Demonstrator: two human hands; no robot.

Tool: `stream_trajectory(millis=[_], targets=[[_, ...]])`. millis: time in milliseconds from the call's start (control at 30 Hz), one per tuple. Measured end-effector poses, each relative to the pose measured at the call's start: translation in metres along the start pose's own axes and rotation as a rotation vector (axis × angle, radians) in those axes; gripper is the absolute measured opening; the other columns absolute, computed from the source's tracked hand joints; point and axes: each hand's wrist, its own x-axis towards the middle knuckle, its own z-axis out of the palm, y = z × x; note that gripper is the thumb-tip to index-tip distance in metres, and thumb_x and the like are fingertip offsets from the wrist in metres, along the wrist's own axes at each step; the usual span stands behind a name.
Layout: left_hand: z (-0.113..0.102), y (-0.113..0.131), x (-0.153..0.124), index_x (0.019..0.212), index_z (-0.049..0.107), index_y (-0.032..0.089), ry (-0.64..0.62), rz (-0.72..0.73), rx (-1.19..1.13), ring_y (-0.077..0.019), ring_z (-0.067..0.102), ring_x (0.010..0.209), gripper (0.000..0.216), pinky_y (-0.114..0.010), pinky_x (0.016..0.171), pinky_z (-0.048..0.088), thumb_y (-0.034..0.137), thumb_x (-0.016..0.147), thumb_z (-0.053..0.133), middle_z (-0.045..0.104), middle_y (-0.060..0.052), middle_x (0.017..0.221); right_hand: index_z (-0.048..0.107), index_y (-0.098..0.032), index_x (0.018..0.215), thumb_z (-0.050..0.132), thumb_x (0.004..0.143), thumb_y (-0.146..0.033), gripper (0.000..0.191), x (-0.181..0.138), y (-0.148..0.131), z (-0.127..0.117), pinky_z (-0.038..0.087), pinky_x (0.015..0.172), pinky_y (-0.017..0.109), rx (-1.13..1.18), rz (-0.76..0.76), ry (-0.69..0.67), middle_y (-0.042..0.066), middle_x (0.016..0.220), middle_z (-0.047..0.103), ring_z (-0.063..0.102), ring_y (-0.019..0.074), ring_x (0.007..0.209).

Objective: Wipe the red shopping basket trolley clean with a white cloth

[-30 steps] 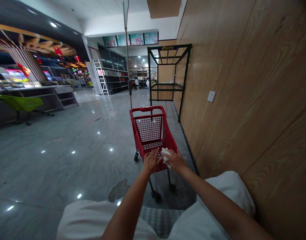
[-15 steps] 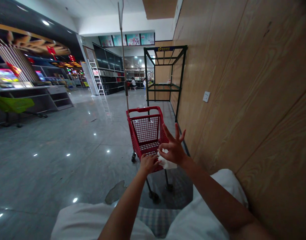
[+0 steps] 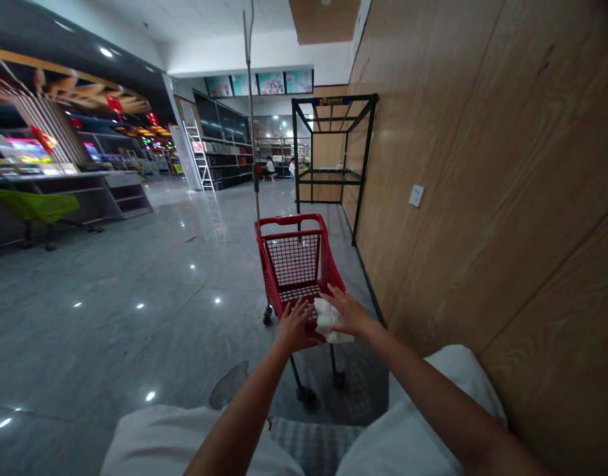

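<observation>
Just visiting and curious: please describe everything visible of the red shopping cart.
The red shopping cart stands upright on dark legs and wheels on the glossy grey floor. It looks plastic, with a looped handle and gridded panel at its far end. A tall pole rises by the handle's left end. The left hand, right hand and a white cloth partly hide its near end; contact is unclear.

Supermarket-like shop: red shopping cart (image 3: 292,260), green shopping cart (image 3: 45,207), long wall shelving (image 3: 228,147), row of overhead poster panels (image 3: 271,83), broad glossy floor (image 3: 159,271).
</observation>
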Motion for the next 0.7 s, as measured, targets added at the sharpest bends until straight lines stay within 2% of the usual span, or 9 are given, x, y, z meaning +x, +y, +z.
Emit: stream_trajectory(millis=[100,167,233,333,400,467,533,633,700], targets=[[-0.004,-0.021,-0.005,0.143,0.029,0.025,0.018,-0.010,0.061,-0.0340,0.021,0.138,0.114,-0.053,0.113,0.013,0.069,0.047,0.072,0.036,-0.012,0.146,0.035,-0.027,0.141,0.067,0.074,-0.033,0.074,-0.005,0.020,0.028,0.027,0.108,0.047,0.025,0.000,-0.124,0.012,0.151,0.026,0.026,0.0264,0.137],[-0.004,-0.033,-0.008,0.143,0.029,0.022,-0.014,-0.038,0.088,-0.0343,0.017,0.139,0.116,-0.053,0.113,0.013,0.065,0.046,0.075,0.038,-0.013,0.145,0.031,-0.026,0.142,0.061,0.081,-0.030,0.068,-0.006,0.015,0.040,0.027,0.108,0.047,0.033,-0.027,-0.148,0.012,0.149,0.031,0.030,0.0243,0.136],[-0.002,-0.041,-0.010,0.141,0.034,0.020,-0.044,-0.041,0.093,-0.0328,0.013,0.141,0.104,-0.051,0.114,0.017,0.058,0.053,0.075,0.039,-0.013,0.144,0.029,-0.027,0.143,0.057,0.083,-0.027,0.066,-0.002,-0.003,0.048,0.026,0.108,0.049,0.010,-0.055,-0.121,0.011,0.147,0.034,0.034,0.0233,0.133],[0.003,-0.043,-0.011,0.136,0.042,0.017,-0.027,-0.052,0.086,-0.0295,0.009,0.142,0.075,-0.046,0.114,0.022,0.039,0.070,0.068,0.042,-0.012,0.143,0.033,-0.031,0.141,0.054,0.087,-0.030,0.058,0.010,-0.041,0.060,0.028,0.107,0.047,-0.030,-0.079,-0.080,0.010,0.139,0.045,0.044,0.0231,0.124],[0.005,-0.042,-0.011,0.135,0.044,0.015,-0.007,-0.077,0.085,-0.0280,0.010,0.142,0.062,-0.045,0.114,0.024,0.027,0.076,0.060,0.041,-0.012,0.143,0.039,-0.031,0.138,0.053,0.088,-0.034,0.052,0.019,-0.063,0.068,0.034,0.103,0.044,-0.051,-0.027,-0.063,0.010,0.128,0.055,0.053,0.0236,0.114],[0.007,-0.043,-0.013,0.136,0.041,0.012,-0.003,-0.093,0.081,-0.0273,0.011,0.142,0.060,-0.044,0.113,0.026,0.021,0.078,0.055,0.038,-0.014,0.145,0.046,-0.028,0.133,0.053,0.088,-0.040,0.048,0.023,-0.072,0.072,0.039,0.099,0.043,-0.068,0.046,-0.052,0.010,0.116,0.062,0.057,0.0244,0.106],[0.008,-0.046,-0.015,0.139,0.035,0.010,-0.009,-0.097,0.063,-0.0280,0.010,0.142,0.067,-0.044,0.113,0.026,0.024,0.077,0.057,0.034,-0.015,0.146,0.053,-0.026,0.127,0.055,0.085,-0.045,0.045,0.020,-0.064,0.070,0.036,0.101,0.046,-0.084,0.066,-0.029,0.011,0.112,0.063,0.056,0.0255,0.108],[0.011,-0.048,-0.019,0.142,0.028,0.010,0.000,-0.097,0.020,-0.0302,0.005,0.142,0.086,-0.046,0.112,0.026,0.035,0.070,0.068,0.031,-0.017,0.148,0.059,-0.023,0.119,0.061,0.081,-0.046,0.044,0.005,-0.030,0.062,0.025,0.108,0.052,-0.095,0.049,0.057,0.012,0.124,0.057,0.043,0.0282,0.125],[0.014,-0.044,-0.019,0.143,0.024,0.011,0.030,-0.102,-0.005,-0.0315,0.003,0.142,0.095,-0.050,0.111,0.025,0.040,0.066,0.072,0.029,-0.018,0.148,0.057,-0.020,0.119,0.062,0.081,-0.041,0.045,-0.005,-0.008,0.057,0.026,0.108,0.050,-0.082,0.050,0.095,0.013,0.131,0.052,0.040,0.0280,0.128]])
